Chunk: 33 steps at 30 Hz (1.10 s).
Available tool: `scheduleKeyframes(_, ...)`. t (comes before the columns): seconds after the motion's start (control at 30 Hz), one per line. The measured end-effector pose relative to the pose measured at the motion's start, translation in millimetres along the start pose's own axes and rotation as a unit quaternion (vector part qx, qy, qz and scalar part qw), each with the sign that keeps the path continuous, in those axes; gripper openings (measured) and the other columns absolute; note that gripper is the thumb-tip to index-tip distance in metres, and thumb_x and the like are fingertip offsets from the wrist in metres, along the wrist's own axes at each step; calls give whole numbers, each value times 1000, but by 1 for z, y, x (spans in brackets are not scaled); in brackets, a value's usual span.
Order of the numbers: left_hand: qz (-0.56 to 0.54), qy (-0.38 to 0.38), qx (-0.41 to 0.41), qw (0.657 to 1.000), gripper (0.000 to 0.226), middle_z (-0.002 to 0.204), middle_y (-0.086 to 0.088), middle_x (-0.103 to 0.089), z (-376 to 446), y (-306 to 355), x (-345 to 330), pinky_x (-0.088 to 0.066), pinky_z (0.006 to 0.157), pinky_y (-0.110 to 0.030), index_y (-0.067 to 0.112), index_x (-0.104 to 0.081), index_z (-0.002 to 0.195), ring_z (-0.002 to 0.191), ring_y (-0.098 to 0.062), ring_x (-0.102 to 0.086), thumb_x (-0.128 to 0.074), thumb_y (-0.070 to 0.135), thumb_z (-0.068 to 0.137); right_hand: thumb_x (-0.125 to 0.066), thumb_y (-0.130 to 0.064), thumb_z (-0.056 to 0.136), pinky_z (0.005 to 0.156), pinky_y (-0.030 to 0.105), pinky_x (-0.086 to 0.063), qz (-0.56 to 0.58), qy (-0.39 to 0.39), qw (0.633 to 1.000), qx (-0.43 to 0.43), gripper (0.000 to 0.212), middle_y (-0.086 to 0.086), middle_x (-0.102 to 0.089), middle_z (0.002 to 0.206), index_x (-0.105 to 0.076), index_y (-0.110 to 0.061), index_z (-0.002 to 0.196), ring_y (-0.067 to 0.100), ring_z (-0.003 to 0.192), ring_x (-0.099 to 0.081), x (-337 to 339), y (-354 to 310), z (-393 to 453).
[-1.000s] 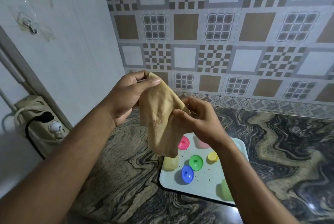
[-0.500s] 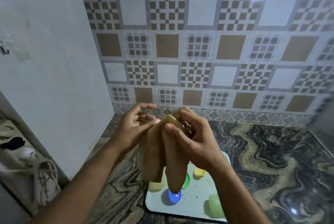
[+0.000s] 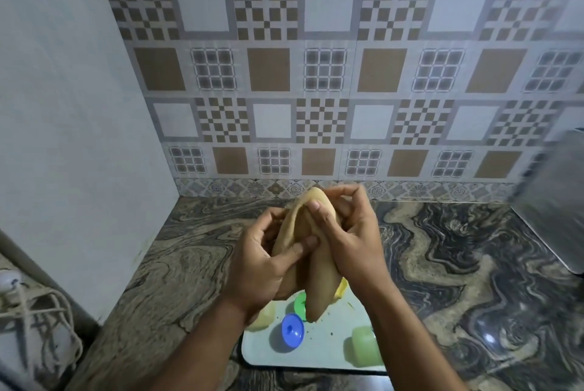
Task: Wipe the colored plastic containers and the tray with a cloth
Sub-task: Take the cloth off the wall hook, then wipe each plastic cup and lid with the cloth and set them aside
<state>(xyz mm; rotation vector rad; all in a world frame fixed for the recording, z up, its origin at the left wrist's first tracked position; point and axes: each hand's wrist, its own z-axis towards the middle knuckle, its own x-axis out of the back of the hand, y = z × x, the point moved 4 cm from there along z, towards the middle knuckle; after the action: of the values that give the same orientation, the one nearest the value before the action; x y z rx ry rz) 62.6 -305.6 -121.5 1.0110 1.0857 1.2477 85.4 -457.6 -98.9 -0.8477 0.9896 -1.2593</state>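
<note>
Head view, hands: both hands are raised together over the counter, meeting around one cloth.
Left hand [image 3: 259, 261]: fingers curled round the left fold of the cloth, thumb lying across its front; it grips the fabric firmly.
Right hand [image 3: 350, 239]: fingers curled round the upper right part of the cloth, thumb pressed on the top fold; the index and middle fingers arch above it.
Cloth [image 3: 316, 277]: tan, bunched into long vertical folds between the two hands; its top peeks out above the right thumb and its lower end hangs free below both hands, over the tray.
Tray [image 3: 319, 356]: pale, rectangular, lying on the counter directly below the hands and between the two forearms; small dark specks are scattered on its surface.
Blue container [image 3: 292, 332]: round, on the tray just under the hanging tip of the cloth, nearer the left forearm.
Green container [image 3: 299, 303]: on the tray, partly hidden behind the cloth's lower end, just below the left hand.
Pale yellow container [image 3: 264, 318]: at the tray's left edge, touching the outline of the left wrist.
Yellow container [image 3: 341, 291]: only a sliver shows under the right hand, beside the cloth.
Light green container [image 3: 363, 345]: on the tray against the right forearm, partly covered by it.
Counter [image 3: 458, 264]: dark marbled stone spreading out to both sides of the hands.
Tiled wall [image 3: 316, 74]: patterned brown and white squares, beyond the hands.
Metal object [image 3: 556, 201]: blurred, far out past the right hand at the frame edge; what it is cannot be told.
Cords [image 3: 41, 321]: pale, tangled, low and far beyond the left forearm.
</note>
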Motion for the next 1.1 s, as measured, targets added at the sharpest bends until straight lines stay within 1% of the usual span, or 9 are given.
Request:
scheduleKeyframes(0.17,85,96,-49,991,34,94,0,-81,-1,-8,-11,-62,75,-40,24,-65,105,87,-18,-78,-89,19,80,-74,-33,93,89,29,-60,6,-43,996,-74,46,7,-72,117,-54,-29,134,19,106,-74,-8,19,-22)
scheduleKeyframes(0.3,218,63,-102,969,31,99,9,-74,-12,-20,-23,-60,76,-34,27,-67,112,89,-8,-72,-79,21,85,-69,-25,99,81,29,-58,-7,6,995,-97,24,4,-73,108,-63,-22,122,14,94,-73,-7,38,-31)
scheduleKeyframes(0.43,229,-6,-71,971,52,118,5,-58,-24,-38,-9,-50,94,-18,29,-70,128,111,-4,-62,-70,46,79,-71,-24,96,76,33,-54,16,60,986,-153,23,6,-72,101,-67,-20,118,19,90,-66,15,60,-37)
scheduleKeyframes(0.6,210,-11,10,978,33,104,7,-73,-43,-77,38,-56,85,-31,27,-73,119,91,-8,-70,-76,33,86,-60,-2,98,68,31,-51,37,118,974,-189,19,6,-70,88,-66,-15,110,14,71,-63,52,79,-49)
scheduleKeyframes(0.7,284,21,45,957,19,101,3,-75,-57,-112,69,-55,80,-26,31,-76,106,88,-3,-71,-79,19,90,-56,-2,99,57,26,-51,14,136,965,-223,19,14,-66,87,-67,-10,112,15,64,-61,68,86,-62)
scheduleKeyframes(0.83,402,34,66,913,25,105,3,-69,-74,-152,100,-58,83,-30,28,-75,108,92,-5,-69,-78,13,89,-66,-19,100,64,27,-53,-11,157,958,-240,6,-2,-70,82,-71,-21,97,10,71,-64,80,99,-84)
scheduleKeyframes(0.93,446,28,88,890,37,118,2,-60,-74,-172,113,-59,91,-40,28,-69,123,109,-17,-66,-76,21,88,-69,-32,97,72,35,-57,-8,156,952,-261,13,-2,-75,86,-74,-21,100,14,78,-68,81,107,-98)
scheduleKeyframes(1.0,473,12,95,876,49,124,2,-54,-68,-180,116,-57,92,-42,30,-63,131,117,-21,-62,-79,27,84,-72,-34,93,80,44,-55,-4,145,952,-269,17,2,-75,90,-76,-20,100,19,83,-67,78,111,-106)
scheduleKeyframes(1.1,501,-55,100,858,76,135,-3,-47,-51,-191,112,-49,100,-40,27,-53,145,127,-26,-54,-87,30,77,-72,-27,94,79,41,-53,-12,128,958,-258,15,0,-74,87,-75,-16,103,16,81,-65,75,114,-113)
